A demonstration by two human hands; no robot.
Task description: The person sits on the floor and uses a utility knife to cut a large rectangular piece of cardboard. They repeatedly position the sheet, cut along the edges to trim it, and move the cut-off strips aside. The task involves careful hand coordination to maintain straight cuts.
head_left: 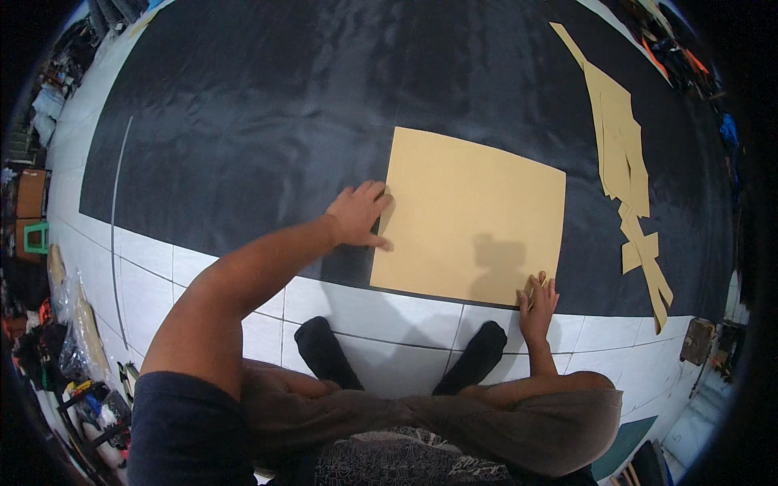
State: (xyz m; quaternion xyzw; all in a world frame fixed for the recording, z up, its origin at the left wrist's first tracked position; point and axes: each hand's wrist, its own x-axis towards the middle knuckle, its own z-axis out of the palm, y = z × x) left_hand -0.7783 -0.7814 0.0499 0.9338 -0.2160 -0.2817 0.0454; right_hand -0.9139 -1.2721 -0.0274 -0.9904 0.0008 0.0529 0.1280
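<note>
1. Two bare hands press a flat tan paper pattern (470, 215), roughly square and matte, on wide black fabric (267, 105) over white tiles (146, 275).
2. The left hand (359, 214) lies open, fingers spread at its nine o'clock edge.
3. The right hand (538, 304) rests flat at five o'clock, gripping nothing.
4. Jagged tan offcuts (626, 162) lie at three o'clock, well apart.

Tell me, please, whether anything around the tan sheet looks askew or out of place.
Nothing stands out. The tan sheet lies flat on the black fabric, both hands at its edges. Cut tan pieces lie in an untidy overlapping pile.
</note>
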